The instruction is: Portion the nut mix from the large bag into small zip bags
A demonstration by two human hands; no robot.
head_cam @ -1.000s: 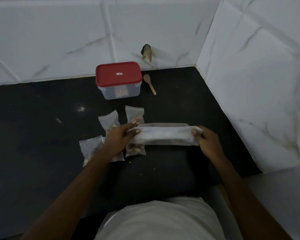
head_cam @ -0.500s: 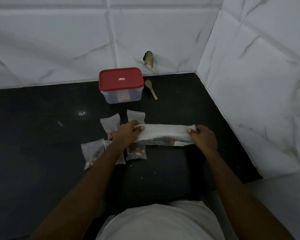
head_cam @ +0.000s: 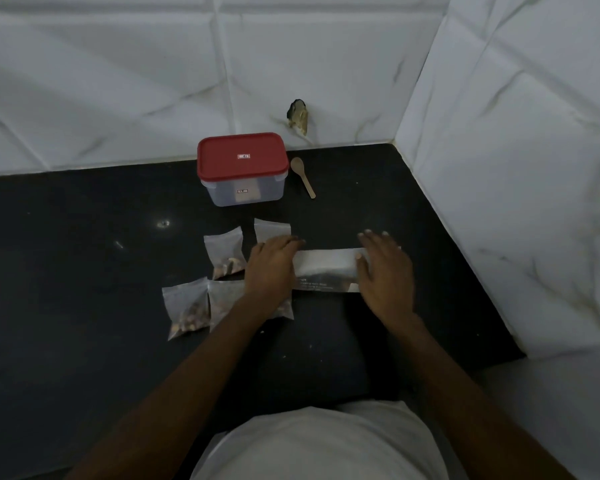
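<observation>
The large nut bag (head_cam: 324, 270) lies folded flat on the black counter (head_cam: 84, 254), white with a dark printed band. My left hand (head_cam: 271, 268) lies flat on its left end, fingers straight. My right hand (head_cam: 383, 271) presses its right end with spread, straight fingers. Several small zip bags holding nuts lie to the left: one (head_cam: 224, 252) beside my left hand, one (head_cam: 186, 308) nearer me, one (head_cam: 224, 299) partly under my left forearm, and one (head_cam: 271, 230) just beyond my left fingers.
A clear box with a red lid (head_cam: 243, 168) stands by the back wall, a small wooden spoon (head_cam: 302, 176) to its right. White tiled walls close the back and the right side. Crumbs dot the counter near me.
Both hands pinched the ends of the folded bag before; now they lie flat on it with straight fingers, and the bag rests pressed down on the counter.
</observation>
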